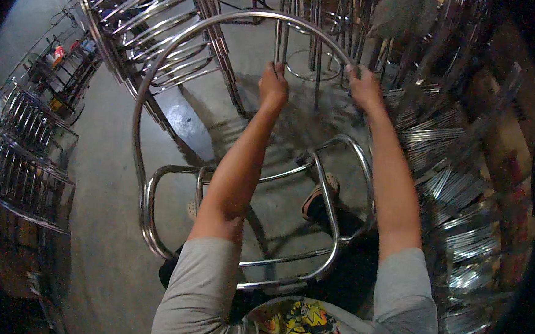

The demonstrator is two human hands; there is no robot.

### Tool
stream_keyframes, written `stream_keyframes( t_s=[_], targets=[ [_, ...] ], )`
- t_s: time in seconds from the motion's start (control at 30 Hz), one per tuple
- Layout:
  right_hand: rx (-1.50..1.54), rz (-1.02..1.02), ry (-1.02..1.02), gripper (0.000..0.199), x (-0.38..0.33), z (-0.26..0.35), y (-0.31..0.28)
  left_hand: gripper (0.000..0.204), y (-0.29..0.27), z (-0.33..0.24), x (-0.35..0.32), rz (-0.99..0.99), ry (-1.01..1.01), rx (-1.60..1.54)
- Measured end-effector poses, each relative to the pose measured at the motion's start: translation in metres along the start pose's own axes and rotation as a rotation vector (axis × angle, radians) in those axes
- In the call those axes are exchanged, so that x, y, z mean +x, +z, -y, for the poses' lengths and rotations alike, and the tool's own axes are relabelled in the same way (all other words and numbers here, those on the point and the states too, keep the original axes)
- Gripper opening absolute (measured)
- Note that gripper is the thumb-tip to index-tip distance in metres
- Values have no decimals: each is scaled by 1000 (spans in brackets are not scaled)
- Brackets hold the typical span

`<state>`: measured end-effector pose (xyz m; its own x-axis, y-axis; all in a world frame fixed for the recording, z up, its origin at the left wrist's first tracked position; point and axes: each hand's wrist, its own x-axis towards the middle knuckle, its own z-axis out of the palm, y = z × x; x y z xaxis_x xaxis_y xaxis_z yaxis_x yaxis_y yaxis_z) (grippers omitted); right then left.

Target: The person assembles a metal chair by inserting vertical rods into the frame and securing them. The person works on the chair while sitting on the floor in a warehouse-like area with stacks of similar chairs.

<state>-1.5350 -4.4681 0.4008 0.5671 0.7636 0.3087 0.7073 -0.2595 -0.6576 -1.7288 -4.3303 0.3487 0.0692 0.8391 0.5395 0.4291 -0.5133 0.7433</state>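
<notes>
A shiny metal tube frame, like a chair frame, stands in front of my body. Its tall curved hoop (pixel 240 16) arches over my hands, and its rounded lower loop (pixel 285 282) lies close to my lap. My right hand (pixel 365 89) is closed around the right side of the hoop. My left hand (pixel 273 86) is in a fist at the lower end of thin upright metal tubes (pixel 281 42), inside the hoop's outline. Whether those tubes join the hoop or stand behind it, I cannot tell.
Stacked chrome frames (pixel 159 32) lean at the upper left, with more frames (pixel 27 146) at the far left. Bundles of metal rods or tubes (pixel 435 134) lie along the right. Other tube frames (pixel 314 47) stand ahead. My shoe (pixel 319 198) rests on the grey floor (pixel 105 218).
</notes>
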Motion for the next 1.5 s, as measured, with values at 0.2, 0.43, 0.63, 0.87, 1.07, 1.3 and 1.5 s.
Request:
stream_keyframes(
  t_s=[0.2,0.43,0.63,0.87,1.07,1.3,1.5],
  targets=[
    [228,170,-214,78,-73,-22,-34,31,-61,32,-61,285,-188,278],
    [474,68,7,76,-255,-79,-51,30,-291,-13,-281,129,-169,-212],
    [350,-261,-181,60,-253,-73,-23,31,-537,87,-454,-551,-401,457],
    [161,-32,-141,71,-187,-47,19,42,-507,247,-645,-103,-1261,470],
    [-95,74,-82,77,-163,-47,25,44,-414,265,-706,93,-1478,135],
    [177,18,85,76,-190,-97,0,47,-426,254,-632,-236,-1323,1],
    [-92,-96,239,61,-144,-246,4,49,-467,202,-498,-597,-932,-52]
  ],
)
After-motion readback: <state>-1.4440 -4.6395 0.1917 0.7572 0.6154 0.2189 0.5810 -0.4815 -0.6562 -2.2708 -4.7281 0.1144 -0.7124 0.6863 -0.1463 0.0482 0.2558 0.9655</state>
